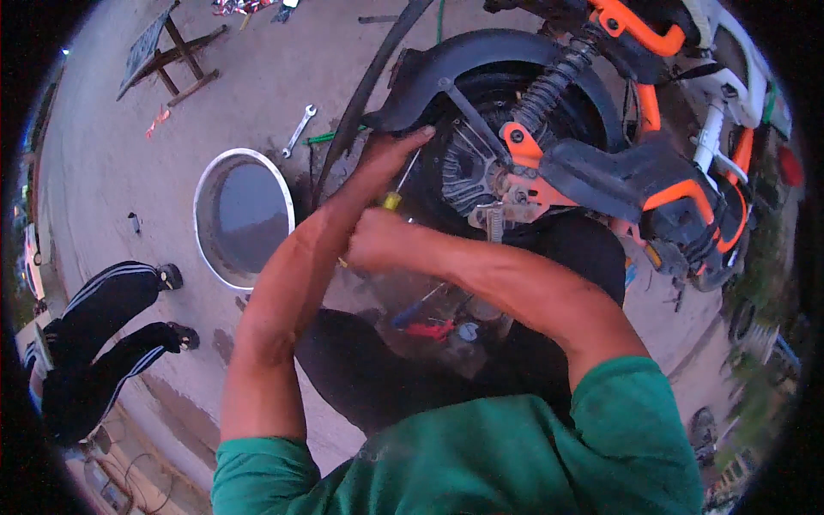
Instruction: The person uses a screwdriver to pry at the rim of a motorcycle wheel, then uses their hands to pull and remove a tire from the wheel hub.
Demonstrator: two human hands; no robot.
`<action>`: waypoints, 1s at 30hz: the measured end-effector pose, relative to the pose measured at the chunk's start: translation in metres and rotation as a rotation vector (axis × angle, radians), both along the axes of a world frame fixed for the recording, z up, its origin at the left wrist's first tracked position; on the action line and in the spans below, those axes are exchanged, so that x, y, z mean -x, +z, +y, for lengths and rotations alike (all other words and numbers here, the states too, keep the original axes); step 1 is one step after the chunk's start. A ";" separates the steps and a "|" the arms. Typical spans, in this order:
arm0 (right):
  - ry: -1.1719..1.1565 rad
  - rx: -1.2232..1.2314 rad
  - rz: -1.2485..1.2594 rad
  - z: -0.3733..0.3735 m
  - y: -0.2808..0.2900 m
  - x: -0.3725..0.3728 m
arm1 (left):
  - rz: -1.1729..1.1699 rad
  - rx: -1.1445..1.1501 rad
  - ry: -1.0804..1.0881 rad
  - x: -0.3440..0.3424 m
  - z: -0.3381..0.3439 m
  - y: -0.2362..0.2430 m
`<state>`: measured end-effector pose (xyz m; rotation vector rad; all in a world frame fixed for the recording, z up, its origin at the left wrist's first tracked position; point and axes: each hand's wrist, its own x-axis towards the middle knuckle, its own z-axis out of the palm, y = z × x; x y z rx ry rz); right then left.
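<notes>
My right hand [375,241] is closed round a screwdriver [392,201] with a yellow handle. Its thin metal shaft slants up toward the tyre of a scooter's wheel [472,163]. Past it reaches my left hand [403,148], crossing above the right one. It lies against the tyre's side, below the end of the black mudguard [421,81]; most of its fingers are hidden. On the ground below my right forearm lie red-handled pliers [429,330] and a blue-handled tool [416,309], partly in shadow.
A round metal basin [199,206] of dark water stands to the left. Beyond it are a spanner [299,130] and a small folding stool [163,56]. A person in black trousers [103,309] is at the far left. The scooter's orange frame [657,39] rises on the right.
</notes>
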<state>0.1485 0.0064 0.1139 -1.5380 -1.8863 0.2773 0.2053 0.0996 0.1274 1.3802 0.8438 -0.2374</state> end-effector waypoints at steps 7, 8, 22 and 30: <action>0.130 -0.030 -0.081 -0.019 0.033 -0.016 | -0.331 -0.134 0.008 0.003 0.005 -0.033; 0.139 -0.021 -0.076 -0.022 0.042 -0.019 | -0.310 -0.116 0.003 0.004 0.005 -0.032; -0.391 0.023 0.064 -0.038 0.150 -0.122 | -0.415 -0.126 0.001 0.014 0.007 -0.029; -0.184 0.429 -0.453 0.007 0.210 -0.141 | -0.448 -0.176 -0.005 -0.001 0.001 -0.041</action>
